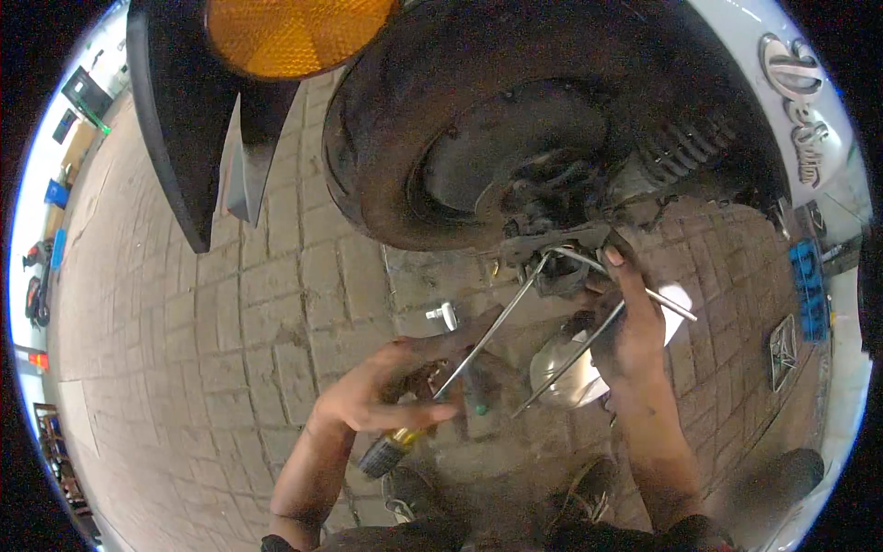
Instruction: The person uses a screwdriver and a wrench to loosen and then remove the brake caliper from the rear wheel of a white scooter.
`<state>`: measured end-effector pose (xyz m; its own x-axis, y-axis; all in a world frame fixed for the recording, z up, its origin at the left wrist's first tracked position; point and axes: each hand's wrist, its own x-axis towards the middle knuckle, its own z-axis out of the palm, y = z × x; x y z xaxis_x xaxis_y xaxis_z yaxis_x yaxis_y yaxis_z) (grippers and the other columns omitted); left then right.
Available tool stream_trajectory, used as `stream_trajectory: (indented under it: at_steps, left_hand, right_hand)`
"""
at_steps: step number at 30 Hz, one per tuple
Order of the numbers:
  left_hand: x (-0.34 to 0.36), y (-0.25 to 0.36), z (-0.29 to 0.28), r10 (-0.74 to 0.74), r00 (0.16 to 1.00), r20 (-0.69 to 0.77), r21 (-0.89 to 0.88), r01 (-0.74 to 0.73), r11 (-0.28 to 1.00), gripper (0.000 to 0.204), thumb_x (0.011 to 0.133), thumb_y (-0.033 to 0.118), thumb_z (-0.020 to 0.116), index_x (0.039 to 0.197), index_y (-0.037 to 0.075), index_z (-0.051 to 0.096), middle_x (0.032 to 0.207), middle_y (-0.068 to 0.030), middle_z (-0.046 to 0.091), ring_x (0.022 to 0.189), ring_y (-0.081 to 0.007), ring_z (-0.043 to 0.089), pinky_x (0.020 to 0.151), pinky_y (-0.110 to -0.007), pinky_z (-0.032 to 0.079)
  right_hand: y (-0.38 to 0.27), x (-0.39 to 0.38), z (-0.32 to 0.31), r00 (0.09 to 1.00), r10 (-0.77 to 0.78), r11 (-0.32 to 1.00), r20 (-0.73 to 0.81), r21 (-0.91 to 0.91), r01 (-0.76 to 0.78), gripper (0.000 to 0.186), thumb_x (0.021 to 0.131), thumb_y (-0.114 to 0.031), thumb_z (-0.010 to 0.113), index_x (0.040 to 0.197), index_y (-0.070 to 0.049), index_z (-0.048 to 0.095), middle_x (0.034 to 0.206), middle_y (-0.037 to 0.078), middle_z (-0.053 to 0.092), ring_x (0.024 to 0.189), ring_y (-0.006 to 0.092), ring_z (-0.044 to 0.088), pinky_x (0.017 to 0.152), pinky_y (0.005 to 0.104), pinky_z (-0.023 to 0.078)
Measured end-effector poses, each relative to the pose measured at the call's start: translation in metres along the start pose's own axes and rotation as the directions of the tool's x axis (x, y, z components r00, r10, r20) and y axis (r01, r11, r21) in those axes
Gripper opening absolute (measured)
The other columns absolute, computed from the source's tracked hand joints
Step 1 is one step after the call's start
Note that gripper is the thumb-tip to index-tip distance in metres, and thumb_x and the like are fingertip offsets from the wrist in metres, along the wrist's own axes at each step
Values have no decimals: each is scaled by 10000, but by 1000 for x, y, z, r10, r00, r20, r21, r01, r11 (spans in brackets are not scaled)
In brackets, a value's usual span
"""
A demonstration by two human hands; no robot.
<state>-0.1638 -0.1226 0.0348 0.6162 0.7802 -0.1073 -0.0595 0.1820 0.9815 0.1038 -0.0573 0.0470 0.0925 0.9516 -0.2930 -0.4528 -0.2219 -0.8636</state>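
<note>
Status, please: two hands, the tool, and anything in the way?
Left hand holding screwdriver; right hand holding metal rod. Screwdriver tip at bracket by wheel. Right hand partly hides bracket.

Head view: wide fisheye, looking steeply down from above
Left hand (pixel 382 386), right hand (pixel 636 327): near, mid-frame
Scooter wheel (pixel 515 138): near, at top

Room over paving (pixel 198 322), L of L hand (pixel 379 388) — tyre (pixel 377 198) blocks fwd, screwdriver (pixel 489 331) mid.

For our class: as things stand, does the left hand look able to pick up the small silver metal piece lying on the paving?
Probably not without freeing itself: the left hand holds a screwdriver, though nothing visible covers the small silver metal piece on the paving.
</note>
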Motion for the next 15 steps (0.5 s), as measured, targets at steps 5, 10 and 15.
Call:
stream_trajectory:
  at_steps: [5,10,15]
  left_hand:
    - [-24,-34,27,-237,968,-85,-622,134,772,498,858,207,683,1263,-36,524,792,-135,655,636,-221,630,515,-294,469]
    - [-10,-10,29,-509,859,-52,-430,441,788,279,944,260,616,1046,6,560,604,-78,563,438,-156,513,384,-290,376]
    - [-1,-1,58,-464,857,-223,-329,382,864,313,1001,289,536,829,28,557,520,-19,458,399,-114,437,375,-288,345]
  right_hand:
    - [4,3,-2,997,-41,994,-60,-104,35,404,865,-319,697,1139,-36,607,934,80,659,753,191,640,583,331,528]
    - [8,6,-20,999,-17,993,-33,-121,12,337,879,-272,701,1101,-24,652,983,57,666,886,169,629,710,321,519]
    - [7,-2,-13,992,116,991,-50,75,-112,361,889,-319,669,1159,-80,640,964,71,660,830,196,628,607,346,524]
